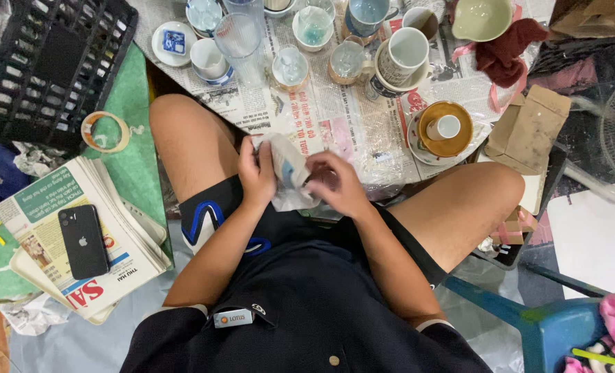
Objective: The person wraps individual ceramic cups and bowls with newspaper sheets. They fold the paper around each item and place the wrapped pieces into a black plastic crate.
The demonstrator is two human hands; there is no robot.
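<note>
My left hand (255, 174) and my right hand (338, 183) hold one small object between them over my lap: a white cup or glass partly covered in white wrapping paper (290, 169). The left hand grips its left side. The right hand's fingers press the paper against its right side. What lies under the paper is mostly hidden. Just beyond my hands lies a sheet of newspaper (321, 114) covered with cups and glasses.
On the newspaper stand several mugs, a ribbed glass (240, 38), small saucers and a brown plate with a small cup (445, 128). A black crate (45, 62) and tape roll (105, 131) lie left. A phone (83, 240) rests on stacked newspapers. Cardboard (528, 128) sits right.
</note>
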